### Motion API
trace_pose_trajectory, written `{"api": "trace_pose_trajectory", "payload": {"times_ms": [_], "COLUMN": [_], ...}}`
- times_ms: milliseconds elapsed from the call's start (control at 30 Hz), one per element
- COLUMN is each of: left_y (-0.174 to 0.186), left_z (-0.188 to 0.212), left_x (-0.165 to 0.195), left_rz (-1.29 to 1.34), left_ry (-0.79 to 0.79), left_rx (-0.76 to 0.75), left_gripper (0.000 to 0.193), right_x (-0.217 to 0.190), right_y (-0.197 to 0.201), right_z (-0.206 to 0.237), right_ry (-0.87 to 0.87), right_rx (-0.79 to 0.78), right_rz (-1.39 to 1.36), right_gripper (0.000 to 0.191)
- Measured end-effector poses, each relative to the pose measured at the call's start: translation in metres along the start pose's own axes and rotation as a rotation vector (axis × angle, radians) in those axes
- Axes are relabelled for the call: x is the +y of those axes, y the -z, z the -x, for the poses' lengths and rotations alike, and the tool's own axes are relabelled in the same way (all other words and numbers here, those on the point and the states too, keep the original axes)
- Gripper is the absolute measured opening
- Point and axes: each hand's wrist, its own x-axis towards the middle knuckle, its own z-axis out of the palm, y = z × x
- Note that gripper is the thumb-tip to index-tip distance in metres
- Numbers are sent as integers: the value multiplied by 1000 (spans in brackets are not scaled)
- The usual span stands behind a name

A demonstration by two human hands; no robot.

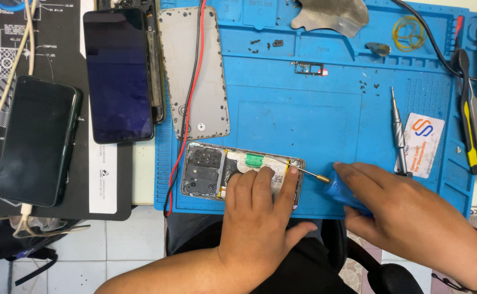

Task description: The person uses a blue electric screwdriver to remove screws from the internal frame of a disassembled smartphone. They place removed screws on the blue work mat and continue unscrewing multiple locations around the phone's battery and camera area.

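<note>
The opened smartphone [242,173] lies at the near edge of the blue repair mat [315,120]; left hand [263,212] presses flat, fingers spread, on its battery; right hand [407,215] is wrapped around a blue-handled screwdriver [325,181]; the phone looks light, stiff, fragile inside, best steadied by its frame edges.

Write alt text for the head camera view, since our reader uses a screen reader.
A person's left hand presses down an opened phone on a blue repair mat, while the right hand aims a blue-handled screwdriver at its right end. Two intact phones lie to the left; a silver screwdriver lies to the right.
</note>
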Motion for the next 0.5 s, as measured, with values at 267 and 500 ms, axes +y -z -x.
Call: {"api": "trace_pose_trajectory", "payload": {"times_ms": [267, 500], "left_y": [10, 8], "left_z": [0, -1], "left_x": [-2, -5], "left_rz": [16, -18], "left_ry": [-15, -28], "left_rx": [-31, -24], "left_gripper": [96, 95], "right_x": [-9, -8], "right_y": [-3, 1], "right_z": [3, 5], "right_ry": [27, -86], "right_rx": [61, -8], "right_rz": [-23, 48], "right_gripper": [69, 71]}}
